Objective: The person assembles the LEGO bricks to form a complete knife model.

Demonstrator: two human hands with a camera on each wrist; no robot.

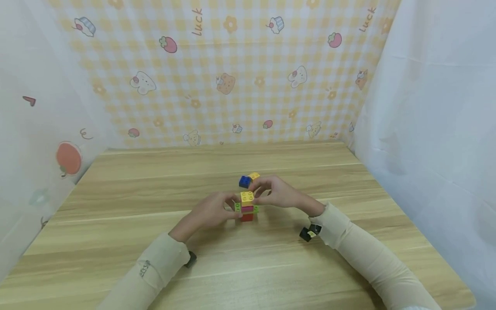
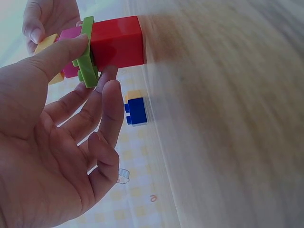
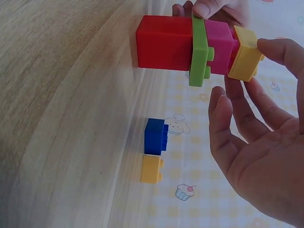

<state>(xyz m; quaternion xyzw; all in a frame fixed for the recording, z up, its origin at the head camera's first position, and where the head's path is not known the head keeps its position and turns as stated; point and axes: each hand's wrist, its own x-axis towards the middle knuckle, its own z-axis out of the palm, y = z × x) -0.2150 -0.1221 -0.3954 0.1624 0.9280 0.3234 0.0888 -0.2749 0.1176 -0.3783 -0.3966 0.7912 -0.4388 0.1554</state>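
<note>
A small tower of toy building bricks stands upright on the wooden table. At its bottom is a red brick [image 3: 165, 43], then a wide green brick [image 3: 198, 52], a pink brick [image 3: 218, 47] and a yellow brick [image 3: 244, 53] on top. The yellow brick sits slightly askew, with a gap along part of its joint in the right wrist view. My left hand [image 1: 209, 211] holds the green brick, thumb in front and fingers behind. With thumb and fingers, my right hand [image 1: 280, 193] pinches the yellow brick.
Behind the tower, a blue brick [image 1: 244, 181] and a second yellow brick [image 1: 254, 176] lie side by side on the wooden table [image 1: 248, 267]. A checked, printed cloth [image 1: 248, 56] hangs at the back, and a white cloth [image 1: 434, 107] hangs on the right.
</note>
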